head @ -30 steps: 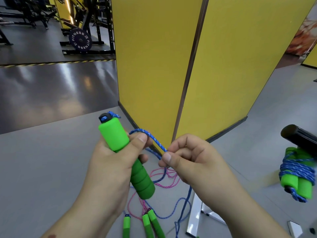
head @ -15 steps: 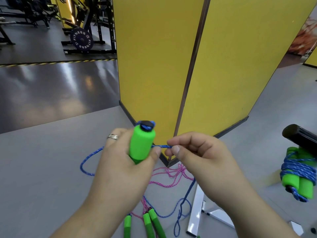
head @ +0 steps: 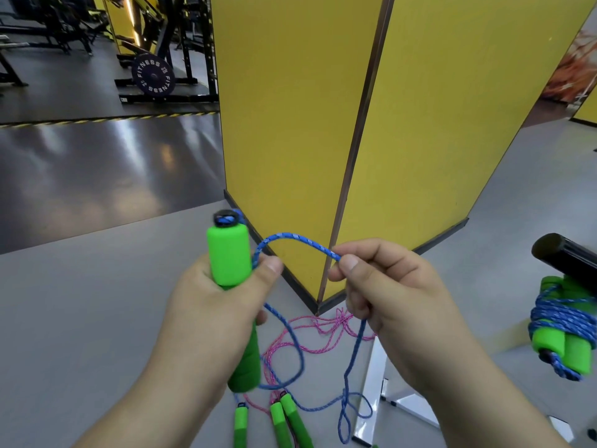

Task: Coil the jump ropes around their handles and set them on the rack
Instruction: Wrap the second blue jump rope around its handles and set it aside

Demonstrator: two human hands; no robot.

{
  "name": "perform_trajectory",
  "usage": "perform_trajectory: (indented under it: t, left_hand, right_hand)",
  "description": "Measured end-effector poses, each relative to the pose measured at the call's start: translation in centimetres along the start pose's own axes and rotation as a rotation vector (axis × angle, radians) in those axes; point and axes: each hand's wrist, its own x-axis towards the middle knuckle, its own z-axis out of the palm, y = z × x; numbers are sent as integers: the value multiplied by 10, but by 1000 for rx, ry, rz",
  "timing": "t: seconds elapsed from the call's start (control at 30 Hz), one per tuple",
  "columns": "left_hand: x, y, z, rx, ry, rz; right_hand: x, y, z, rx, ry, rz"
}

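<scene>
- The floor fills the lower half of the frame, with a yellow pillar rising through the centre; loose rope lies at its foot.
- The left hand, at centre-left, is clenched around a green handle, thumb pressed on its right side. The handle's long axis runs nearly upright, tilted a little: capped end up, lower end reaching down past the palm toward bottom centre.
- The right hand, right of centre and level with the left, pinches the blue rope between thumb and forefinger, the other fingers curled in.
- Between the two grips the rope arches upward from the handle's right side over to the right-hand pinch, so the free rope lies directly right of the handle and crosswise to its axis. That is the relation the next wrap appears to depend on: the right hand is the nearer one to carry the rope around the upright handle.
- Below the right hand the rope hangs down and trails in loops on the floor at bottom centre, crossing a pink rope.
- Three more green handles lie on the floor at the bottom edge.
- At the right edge a finished coiled bundle hangs at a black rack bar.
</scene>
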Motion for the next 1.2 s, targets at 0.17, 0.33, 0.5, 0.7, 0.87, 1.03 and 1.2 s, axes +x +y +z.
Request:
perform_trajectory:
  t: [0.17,0.33,0.5,0.7,0.87,1.03,1.2]
  left_hand:
    - [-18,2,20,-88,-201,13]
    - [-18,-2,22,-166,-166,28]
    - [-10,0,17,-81,45,94]
    - [4,0,0,143,150,146]
    - [-12,-2,15,166,-196,124]
    - [-11,2,11,189,-204,141]
    - [2,6,0,129,-109,137]
  right_hand:
    - [-7,-1,21,-42,-49,-86]
    - [-13,-2,25,-165,-143,-137]
    - [-13,-1,18,-154,-124,-53]
    - [-4,-11,2,-32,-2,-15]
    - [-6,-8,18,-27,-1,-64]
    - [-5,-8,13,31,-48,-10]
    - [-2,-7,2,67,-54,24]
